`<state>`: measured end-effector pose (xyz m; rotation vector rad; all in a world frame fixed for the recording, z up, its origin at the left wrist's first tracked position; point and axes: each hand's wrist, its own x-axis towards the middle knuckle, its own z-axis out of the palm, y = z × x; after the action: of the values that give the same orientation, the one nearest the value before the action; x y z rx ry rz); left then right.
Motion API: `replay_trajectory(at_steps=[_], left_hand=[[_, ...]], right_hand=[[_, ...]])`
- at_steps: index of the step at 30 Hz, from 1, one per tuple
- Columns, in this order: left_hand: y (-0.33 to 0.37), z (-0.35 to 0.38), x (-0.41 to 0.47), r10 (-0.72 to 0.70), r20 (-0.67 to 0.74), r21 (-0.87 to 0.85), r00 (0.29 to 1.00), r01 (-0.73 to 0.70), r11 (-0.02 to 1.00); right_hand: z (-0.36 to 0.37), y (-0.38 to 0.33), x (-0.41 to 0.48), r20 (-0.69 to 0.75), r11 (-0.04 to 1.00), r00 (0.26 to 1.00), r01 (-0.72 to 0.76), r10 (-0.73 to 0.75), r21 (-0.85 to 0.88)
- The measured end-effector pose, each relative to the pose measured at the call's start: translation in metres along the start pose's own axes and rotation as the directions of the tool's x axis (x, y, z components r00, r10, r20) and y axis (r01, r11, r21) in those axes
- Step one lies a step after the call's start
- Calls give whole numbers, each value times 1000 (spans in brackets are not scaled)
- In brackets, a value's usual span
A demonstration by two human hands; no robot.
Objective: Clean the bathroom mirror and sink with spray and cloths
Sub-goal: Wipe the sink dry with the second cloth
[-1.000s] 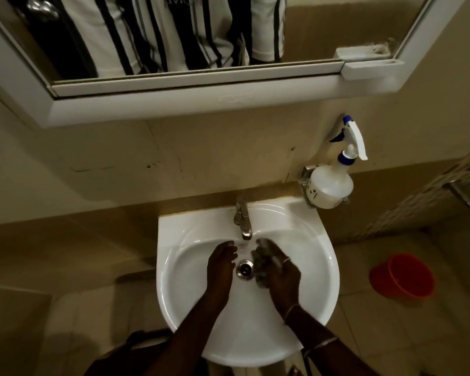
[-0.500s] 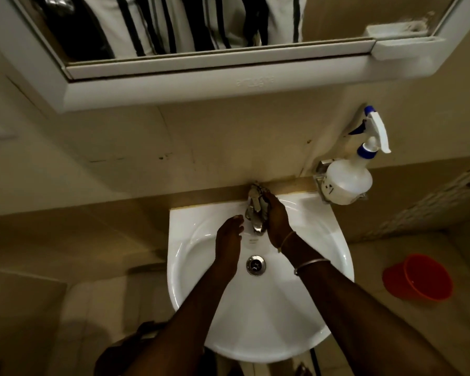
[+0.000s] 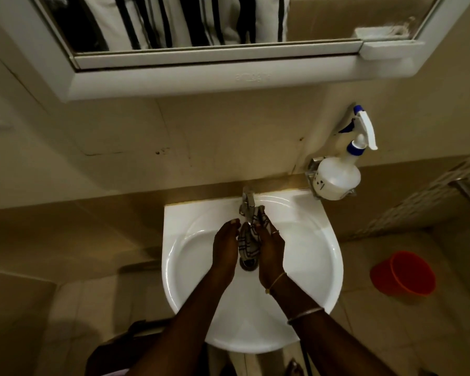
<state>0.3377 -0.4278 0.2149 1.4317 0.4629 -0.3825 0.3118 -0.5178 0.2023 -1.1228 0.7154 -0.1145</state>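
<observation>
Grey checked cloth (image 3: 247, 241), bunched, limp, in right hand (image 3: 272, 248) over sink (image 3: 310, 240)

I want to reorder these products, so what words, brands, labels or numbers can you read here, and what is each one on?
No text here can be read for certain.
Mirror cabinet: an embossed word on its white lower ledge, too faint and blurred to read.
Spray bottle: a few small dark marks on the body, too small to read.
Sink, tap, cloth, red bucket: no lettering visible.
</observation>
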Motion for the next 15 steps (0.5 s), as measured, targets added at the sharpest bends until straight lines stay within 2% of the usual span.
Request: replay_trajectory(at_steps=[2, 4, 5, 7, 9, 10, 15], left_hand=[[-12, -7, -5, -16, -35, -2, 999, 16, 1000], [-21, -14, -12, -54, -31, 27, 998, 55, 998], [-24, -17, -14, -106, -8, 22, 994, 106, 994], [-24, -27, -17, -249, 97, -96, 964, 258, 961], [-19, -37, -16, -300, 199, -166, 933, 333, 928], [-16, -42, -13, -294, 202, -168, 934, 328, 930], [-8, -44, -4, -158, 36, -177, 987, 162, 971]], right_hand=[[-3, 10, -8, -43, 995, 997, -56, 59, 85], [-4, 19, -16, -17, 944, 987, -145, 157, 297], [-2, 22, -19, 22, 895, 980, -192, 200, 404], [3, 26, -21, 94, 805, 956, -285, 277, 521], [12, 30, -19, 135, 779, 933, -354, 334, 517], [18, 31, -18, 150, 788, 925, -376, 349, 488], [39, 25, -2, 96, 863, 907, -420, 410, 281]])
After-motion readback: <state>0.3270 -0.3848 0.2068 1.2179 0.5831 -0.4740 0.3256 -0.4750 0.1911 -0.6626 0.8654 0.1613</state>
